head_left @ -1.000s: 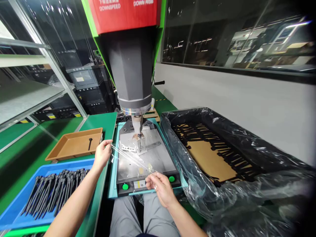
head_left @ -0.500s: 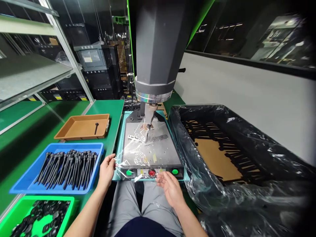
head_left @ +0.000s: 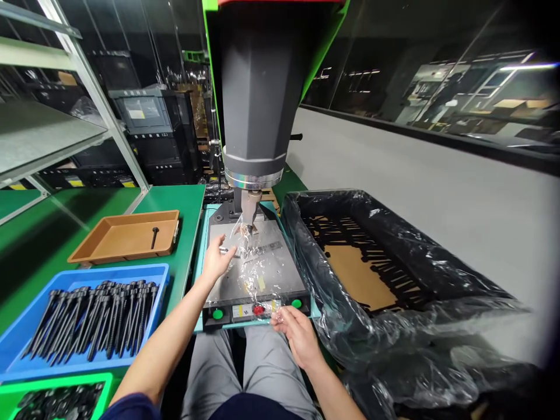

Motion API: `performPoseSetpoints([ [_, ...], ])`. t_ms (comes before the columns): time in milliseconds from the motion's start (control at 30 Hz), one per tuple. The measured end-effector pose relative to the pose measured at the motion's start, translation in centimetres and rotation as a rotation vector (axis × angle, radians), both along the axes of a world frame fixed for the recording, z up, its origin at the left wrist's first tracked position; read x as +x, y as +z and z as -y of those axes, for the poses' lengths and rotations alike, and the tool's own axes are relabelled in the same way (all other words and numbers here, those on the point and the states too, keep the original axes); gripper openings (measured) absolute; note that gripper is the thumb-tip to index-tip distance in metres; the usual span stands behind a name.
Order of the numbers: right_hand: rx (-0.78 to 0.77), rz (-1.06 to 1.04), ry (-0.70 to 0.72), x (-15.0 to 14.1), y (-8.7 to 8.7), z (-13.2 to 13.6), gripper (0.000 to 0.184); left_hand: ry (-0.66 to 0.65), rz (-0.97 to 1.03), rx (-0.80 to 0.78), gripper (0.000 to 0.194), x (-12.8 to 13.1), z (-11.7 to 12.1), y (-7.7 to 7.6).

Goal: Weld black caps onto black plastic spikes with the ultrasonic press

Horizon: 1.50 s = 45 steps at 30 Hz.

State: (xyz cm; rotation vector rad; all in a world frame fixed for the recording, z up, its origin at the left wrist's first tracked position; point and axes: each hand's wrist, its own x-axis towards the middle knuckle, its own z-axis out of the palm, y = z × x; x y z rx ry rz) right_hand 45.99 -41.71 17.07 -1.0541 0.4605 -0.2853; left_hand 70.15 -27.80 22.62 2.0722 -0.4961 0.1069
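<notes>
My left hand (head_left: 219, 256) is over the left part of the machine's metal plate (head_left: 277, 280), thumb and fingers apart, just left of the welding-head-like tip (head_left: 249, 213). A small metal piece (head_left: 228, 250) shows between its fingers, apparently on the plate. Crumpled clear plastic film (head_left: 251, 265) stretches from near the tip down over the plate. My right hand (head_left: 297, 335) is closed in a pinch on the film's near edge, in front of the control panel. A red button (head_left: 258, 310) and green buttons (head_left: 217, 314) are on that panel.
At left are a brown tray (head_left: 118, 255) with one black bolt-like part (head_left: 154, 238), a blue tray (head_left: 164, 291) of long black parts and a green bin (head_left: 107, 388) of small black pieces. A plastic-lined box (head_left: 301, 219) with black parts on cardboard stands right.
My left hand has moved from the plate's left front corner forward and right, and its fingers have spread off the film. My right hand stays at the panel. The view has shifted slightly.
</notes>
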Motion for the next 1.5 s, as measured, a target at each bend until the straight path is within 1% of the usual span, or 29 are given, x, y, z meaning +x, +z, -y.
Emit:
performPoseSetpoints([
  [67, -0.002, -0.003, -0.009, 0.0, 0.1, 0.0, 0.035, 0.021, 0.022, 0.015, 0.055, 1.7, 1.9, 0.2],
  [167, -0.033, -0.004, -0.022, -0.1, 0.2, 0.6, 0.037, 0.049, 0.035, 0.006, 0.038, 3.5, 3.4, 0.7],
  [267, -0.091, -0.003, -0.047, -0.3, 0.2, 1.6, 0.038, 0.061, 0.007, -0.043, 0.029, 4.4, 3.8, 1.4],
  [400, -0.154, 0.011, -0.055, -0.2, 0.1, 3.1, 0.036, 0.067, -0.102, -0.130, 0.026, 5.3, 4.3, 2.1],
  [500, -0.188, 0.015, -0.040, 0.0, 0.1, 3.8, 0.037, 0.079, -0.170, -0.184, 0.026, 5.9, 4.7, 2.2],
  [633, -0.217, -0.022, 0.007, -0.3, -0.4, 4.0, 0.038, 0.111, -0.213, -0.225, 0.026, 5.5, 4.6, 1.9],
  [733, -0.226, -0.076, 0.154, -1.1, -1.3, 3.9, 0.037, 0.131, -0.214, -0.227, 0.030, 4.1, 3.5, 1.4],
  [800, -0.173, -0.101, 0.279, -1.6, -1.9, 3.8, 0.035, 0.144, -0.208, -0.217, 0.034, 2.8, 2.5, 1.0],
  [867, -0.036, -0.105, 0.333, -1.7, -2.3, 3.7, 0.037, 0.160, -0.199, -0.201, 0.037, 1.6, 1.3, 0.5],
  [933, 0.143, -0.079, 0.285, -1.2, -2.5, 3.9, 0.047, 0.172, -0.196, -0.192, 0.038, 0.4, 0.2, 0.0],
  [1000, 0.302, -0.041, 0.191, -0.1, -2.5, 4.5, 0.052, 0.169, -0.205, -0.204, 0.039, -0.8, -0.8, -0.3],
  [1067, 0.399, -0.016, 0.124, 1.3, -2.4, 5.2, 0.053, 0.154, -0.226, -0.229, 0.040, -1.8, -1.5, -0.4],
  [1100, 0.419, -0.018, 0.107, 2.1, -2.2, 5.6, 0.054, 0.146, -0.236, -0.239, 0.040, -2.3, -1.8, -0.3],
  [1167, 0.401, -0.047, 0.101, 3.5, -1.9, 6.3, 0.052, 0.136, -0.245, -0.248, 0.040, -3.2, -2.5, 0.1],
  [1233, 0.336, -0.077, 0.098, 4.6, -1.5, 6.5, 0.043, 0.142, -0.240, -0.248, 0.038, -3.9, -3.1, 0.4],
  [1267, 0.301, -0.078, 0.073, 4.9, -1.4, 6.5, 0.039, 0.157, -0.231, -0.251, 0.037, -4.1, -3.4, 0.5],
  [1333, 0.230, -0.042, -0.047, 5.3, -1.4, 6.2, 0.036, 0.211, -0.206, -0.287, 0.035, -4.5, -4.1, 0.4],
  [1400, 0.141, 0.004, -0.199, 5.1, -1.7, 5.6, 0.038, 0.266, -0.193, -0.345, 0.033, -4.6, -4.8, -0.4],
  [1433, 0.096, 0.009, -0.249, 4.8, -1.9, 5.3, 0.039, 0.285, -0.198, -0.371, 0.033, -4.7, -5.0, -1.0],
  [1500, 0.042, -0.034, -0.263, 4.0, -2.5, 4.8, 0.042, 0.303, -0.247, -0.401, 0.032, -4.7, -5.3, -2.4],
])
